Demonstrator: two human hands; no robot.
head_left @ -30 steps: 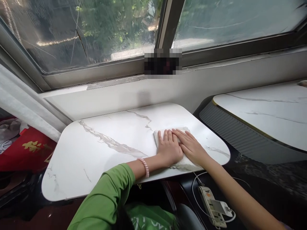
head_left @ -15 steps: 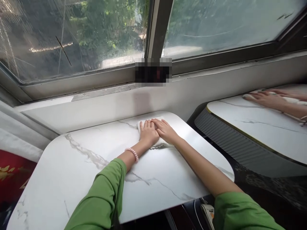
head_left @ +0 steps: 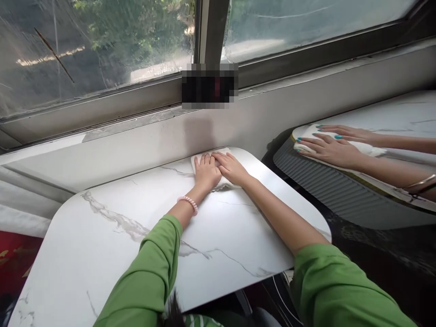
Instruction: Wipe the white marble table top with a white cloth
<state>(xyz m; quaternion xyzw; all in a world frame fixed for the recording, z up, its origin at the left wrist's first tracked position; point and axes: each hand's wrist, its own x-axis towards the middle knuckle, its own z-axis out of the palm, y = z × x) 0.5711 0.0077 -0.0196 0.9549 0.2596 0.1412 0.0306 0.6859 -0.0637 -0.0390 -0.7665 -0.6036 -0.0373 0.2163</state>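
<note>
Though on table [head_left: 78, 250], cloth [head_left: 225, 183] near wall [head_left: 150, 145].

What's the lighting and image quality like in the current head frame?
Head view: daylight through the window, soft sheen on the white tabletop; head view: left hand and right hand readable on the cloth; head view: mosaic block hides detail at the window frame; head view: dim patch below it, shadow or reflection, can't tell.

The round-cornered white tabletop [head_left: 238, 231] bears grey-brown marble veining; the folded fabric cloth [head_left: 225, 185] is off-white, the fabric sleeves [head_left: 146, 272] plain green, the beaded bracelet [head_left: 191, 201] pale pink.
</note>
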